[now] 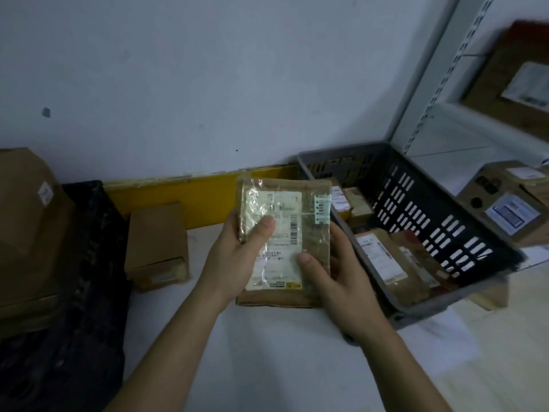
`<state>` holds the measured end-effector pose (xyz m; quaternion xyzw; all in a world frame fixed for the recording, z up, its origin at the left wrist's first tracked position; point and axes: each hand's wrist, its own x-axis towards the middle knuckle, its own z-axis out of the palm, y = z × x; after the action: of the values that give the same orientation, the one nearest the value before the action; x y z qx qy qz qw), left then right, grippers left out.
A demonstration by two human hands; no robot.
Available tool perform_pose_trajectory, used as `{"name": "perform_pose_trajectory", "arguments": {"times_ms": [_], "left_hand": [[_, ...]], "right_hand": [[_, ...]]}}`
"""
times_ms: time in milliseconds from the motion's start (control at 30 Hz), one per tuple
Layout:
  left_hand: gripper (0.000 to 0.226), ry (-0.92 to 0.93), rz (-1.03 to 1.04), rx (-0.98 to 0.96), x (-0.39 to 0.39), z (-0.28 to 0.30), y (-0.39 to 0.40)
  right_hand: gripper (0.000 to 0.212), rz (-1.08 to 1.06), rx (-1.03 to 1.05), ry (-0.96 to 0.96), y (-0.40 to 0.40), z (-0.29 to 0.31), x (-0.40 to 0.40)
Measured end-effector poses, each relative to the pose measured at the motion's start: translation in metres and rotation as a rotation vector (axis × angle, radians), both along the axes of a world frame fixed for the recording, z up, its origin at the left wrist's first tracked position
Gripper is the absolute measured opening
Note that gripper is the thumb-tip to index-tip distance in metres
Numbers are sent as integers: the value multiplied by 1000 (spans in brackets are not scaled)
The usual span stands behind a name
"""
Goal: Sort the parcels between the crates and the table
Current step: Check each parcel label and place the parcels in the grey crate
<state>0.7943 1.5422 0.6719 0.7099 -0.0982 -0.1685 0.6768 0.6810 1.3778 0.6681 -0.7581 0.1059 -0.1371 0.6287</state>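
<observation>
Parcel (286, 233) between both hands' fingers (261, 230), above table (267, 352).

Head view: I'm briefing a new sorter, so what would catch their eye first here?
First, the flat brown parcel with a white shipping label, held at centre by the left hand and right hand, thumbs on the label. Next, the grey slotted crate at right holding more parcels, then a small cardboard box on the white table at left.
</observation>
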Motion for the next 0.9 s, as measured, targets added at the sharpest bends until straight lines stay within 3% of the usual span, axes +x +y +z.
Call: {"name": "perform_pose_trajectory", "arguments": {"times_ms": [100,233,433,567,633,700,733,833,900], "left_hand": [[54,-21,-23,27,-9,2,-18],[51,-22,-53,25,-22,8,-49],[88,-15,-77,67,-28,4,-108],[91,-10,-96,104,-43,8,-168],[74,-49,-74,144,-52,8,-199],[40,-146,-73,250,-59,3,-225],[40,-219,-79,335,-61,-3,-235],[73,-368,-105,632,-61,-40,-253],[81,-396,-113,793,-61,-62,-260]], "right_hand": [[52,16,-29,-20,-20,8,-10],[58,6,-71,-2,-54,14,-18],[53,24,-92,-16,-118,20,-28],[53,36,-74,7,-190,27,-40],[52,23,-107,34,-237,28,-41],[53,-16,-157,78,-285,26,-39],[51,-31,-167,96,-307,27,-37],[43,4,-245,157,-366,21,-25],[50,32,-325,249,-392,8,-15]]}}
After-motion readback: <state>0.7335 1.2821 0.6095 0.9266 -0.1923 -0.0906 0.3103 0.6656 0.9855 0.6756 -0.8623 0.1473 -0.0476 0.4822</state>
